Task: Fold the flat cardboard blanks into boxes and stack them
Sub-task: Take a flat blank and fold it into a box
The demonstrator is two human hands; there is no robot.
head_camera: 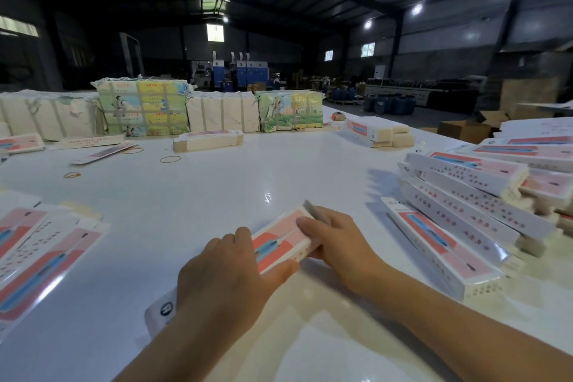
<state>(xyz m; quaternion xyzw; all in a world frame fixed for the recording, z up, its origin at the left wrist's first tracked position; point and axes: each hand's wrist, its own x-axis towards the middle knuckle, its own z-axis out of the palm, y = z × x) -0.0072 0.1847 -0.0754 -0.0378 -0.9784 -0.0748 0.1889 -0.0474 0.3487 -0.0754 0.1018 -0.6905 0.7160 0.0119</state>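
Note:
A long narrow cardboard box, white with a pink and red print and a blue item pictured on it, lies slanted on the white table in front of me. My left hand grips its middle, thumb along the near side. My right hand holds the far end, fingers over the top beside a blurred end flap. Flat blanks lie fanned out at the left. Folded boxes are stacked at the right.
Wrapped paper bundles line the table's far edge. A small pile of blanks and another stack sit farther back. Rubber bands lie loose at the left centre. Open cartons stand beyond the right edge.

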